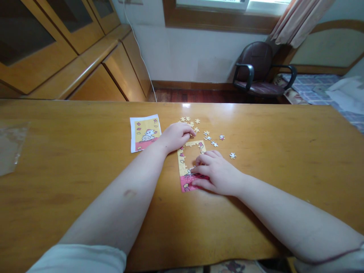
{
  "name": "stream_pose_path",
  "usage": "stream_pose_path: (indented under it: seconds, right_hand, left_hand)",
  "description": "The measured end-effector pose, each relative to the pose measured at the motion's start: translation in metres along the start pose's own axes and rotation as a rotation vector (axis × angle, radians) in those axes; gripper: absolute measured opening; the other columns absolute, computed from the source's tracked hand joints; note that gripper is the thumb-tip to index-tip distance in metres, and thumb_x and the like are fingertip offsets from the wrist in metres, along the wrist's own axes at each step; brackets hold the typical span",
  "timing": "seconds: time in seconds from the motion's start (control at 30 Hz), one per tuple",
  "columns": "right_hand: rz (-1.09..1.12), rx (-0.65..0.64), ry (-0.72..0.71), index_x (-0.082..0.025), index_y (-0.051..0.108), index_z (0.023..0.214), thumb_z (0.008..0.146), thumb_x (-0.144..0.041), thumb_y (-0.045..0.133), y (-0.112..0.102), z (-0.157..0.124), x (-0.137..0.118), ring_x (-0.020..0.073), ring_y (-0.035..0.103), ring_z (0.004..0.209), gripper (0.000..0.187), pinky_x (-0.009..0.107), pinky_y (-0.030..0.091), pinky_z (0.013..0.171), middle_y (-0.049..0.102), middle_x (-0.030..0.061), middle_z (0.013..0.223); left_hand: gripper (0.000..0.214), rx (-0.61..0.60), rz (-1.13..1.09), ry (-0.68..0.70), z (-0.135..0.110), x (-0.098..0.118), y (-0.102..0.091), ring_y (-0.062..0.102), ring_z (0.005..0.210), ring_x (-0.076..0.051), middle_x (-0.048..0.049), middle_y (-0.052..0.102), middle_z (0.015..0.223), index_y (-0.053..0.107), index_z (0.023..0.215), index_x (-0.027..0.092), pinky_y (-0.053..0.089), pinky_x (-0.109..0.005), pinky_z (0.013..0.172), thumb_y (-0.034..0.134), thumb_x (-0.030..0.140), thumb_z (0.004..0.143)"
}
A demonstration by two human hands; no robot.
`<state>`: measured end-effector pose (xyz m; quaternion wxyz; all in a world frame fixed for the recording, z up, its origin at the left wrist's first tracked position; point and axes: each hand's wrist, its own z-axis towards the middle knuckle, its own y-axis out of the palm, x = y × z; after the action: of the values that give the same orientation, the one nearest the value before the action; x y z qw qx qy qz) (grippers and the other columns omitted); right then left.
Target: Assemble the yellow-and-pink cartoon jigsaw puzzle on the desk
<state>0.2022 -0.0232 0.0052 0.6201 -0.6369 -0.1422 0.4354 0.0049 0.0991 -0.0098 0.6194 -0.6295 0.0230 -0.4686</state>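
Fingers point(201, 169) of the right hand point(219, 172) part slightly over the puzzle point(184, 181) beneath them, the left hand's point(174, 137) curl beside loose pieces point(197, 121), whether either pinches one I cannot tell, and light, flat pressure should best keep joined edges from shifting.

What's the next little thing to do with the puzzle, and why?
I'd maybe have the left hand pick up one of the loose yellowish pieces and try it against an inner edge of the puzzle. Bare table shows through the puzzle's middle, and that hand is right beside those pieces. The right hand is at the pink end.
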Motion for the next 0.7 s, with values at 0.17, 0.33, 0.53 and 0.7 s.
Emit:
stream_pose_path:
  seconds: [0.17,0.33,0.53,0.7]
  right_hand:
    - [0.008,0.031,0.013,-0.020,0.075,0.096,0.093,-0.053,0.052,0.000,-0.001,0.002,0.0213,0.053,0.092,0.040,0.038,0.037,0.088,0.066,0.0092,0.098]
    - [-0.020,0.022,0.197,-0.019,0.072,0.092,0.100,-0.038,0.043,-0.010,0.002,0.001,0.0201,0.055,0.089,0.036,0.035,0.037,0.085,0.066,0.0074,0.090]
    - [-0.292,-0.122,0.526,-0.017,0.069,0.089,0.097,-0.029,0.044,-0.031,0.002,-0.006,0.0245,0.062,0.086,0.029,0.036,0.037,0.078,0.069,0.0095,0.089]
    - [-0.323,-0.304,0.705,-0.020,0.070,0.088,0.088,-0.025,0.054,-0.066,-0.013,0.013,0.0227,0.063,0.078,0.016,0.032,0.037,0.067,0.071,0.0079,0.088]
  left_hand:
    - [0.032,0.010,0.004,0.021,0.000,-0.004,0.002,0.065,0.097,-0.019,-0.0028,0.074,0.097,0.074,0.089,0.019,0.051,-0.035,0.093,0.046,0.007,0.080]
    - [0.031,0.005,0.003,0.023,0.000,-0.004,0.002,0.065,0.097,-0.018,-0.0022,0.074,0.097,0.074,0.089,0.020,0.051,-0.034,0.094,0.047,0.007,0.080]
    - [0.032,-0.002,-0.003,0.011,0.000,-0.002,-0.001,0.065,0.099,-0.019,-0.0017,0.074,0.098,0.074,0.089,0.021,0.051,-0.036,0.094,0.046,0.007,0.080]
    - [0.032,-0.007,-0.002,-0.002,0.000,0.000,-0.002,0.065,0.099,-0.018,-0.0013,0.073,0.099,0.073,0.089,0.021,0.051,-0.035,0.094,0.046,0.007,0.080]
